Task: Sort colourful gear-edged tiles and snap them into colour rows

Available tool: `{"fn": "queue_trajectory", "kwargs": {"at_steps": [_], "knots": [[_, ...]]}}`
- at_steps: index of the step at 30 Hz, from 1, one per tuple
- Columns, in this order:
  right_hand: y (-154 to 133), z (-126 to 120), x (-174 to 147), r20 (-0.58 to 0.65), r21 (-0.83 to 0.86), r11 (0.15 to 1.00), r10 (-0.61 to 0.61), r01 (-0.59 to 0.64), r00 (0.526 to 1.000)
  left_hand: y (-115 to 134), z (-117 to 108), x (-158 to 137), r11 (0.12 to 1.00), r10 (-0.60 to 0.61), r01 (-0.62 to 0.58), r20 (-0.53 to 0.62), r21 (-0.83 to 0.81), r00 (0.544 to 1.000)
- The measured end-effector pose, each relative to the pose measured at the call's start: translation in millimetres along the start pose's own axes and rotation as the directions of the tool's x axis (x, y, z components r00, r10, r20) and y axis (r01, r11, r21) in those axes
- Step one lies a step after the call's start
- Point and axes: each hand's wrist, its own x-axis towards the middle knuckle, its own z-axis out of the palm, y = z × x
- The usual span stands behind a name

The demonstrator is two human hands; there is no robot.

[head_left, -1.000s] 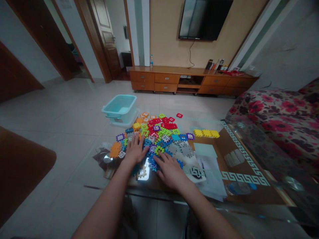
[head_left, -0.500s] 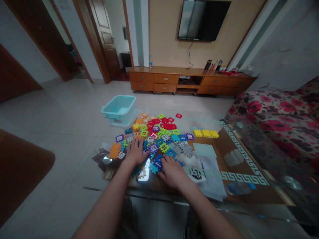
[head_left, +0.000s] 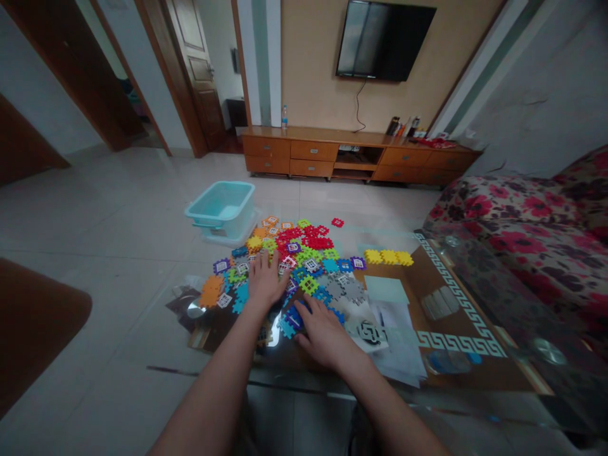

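Note:
Many coloured interlocking plastic tiles lie in a loose pile on a glass table (head_left: 161, 335). My left hand (head_left: 266, 283) rests on the pile with its fingers spread, over blue and purple tiles partly hidden beneath it. Close to the near side, my right hand (head_left: 320, 329) lies with fingers apart, touching dark blue tiles (head_left: 293, 316). Red tiles (head_left: 317, 242) gather at the back of the pile, grey tiles (head_left: 349, 289) at its right, and orange tiles (head_left: 211, 291) at its left. A row of joined yellow tiles (head_left: 389, 257) sits apart on the right.
A turquoise plastic bin (head_left: 223, 212) stands behind the pile at the left. Papers (head_left: 396, 335) and a plastic bottle (head_left: 451, 361) show at the right, seemingly under the glass. Beyond are a wooden TV cabinet (head_left: 313, 151) and a flowered sofa (head_left: 517, 202).
My left hand has moved slightly forward and right over the pile, uncovering light blue tiles at its left. My right hand stays about where it was. The view has shifted a little.

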Motion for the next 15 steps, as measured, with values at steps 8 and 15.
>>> {"fn": "queue_trajectory", "kwargs": {"at_steps": [8,15], "knots": [[4,-5,2,-0.005,-0.018,1.000,0.009,-0.009,1.000,19,9,4,1.000,0.029,-0.028,0.096,-0.014,0.995],[5,-8,-1,-0.016,0.007,1.000,0.003,-0.003,1.000,18,-3,7,0.997,0.053,-0.050,0.034,-0.063,0.998]]}}
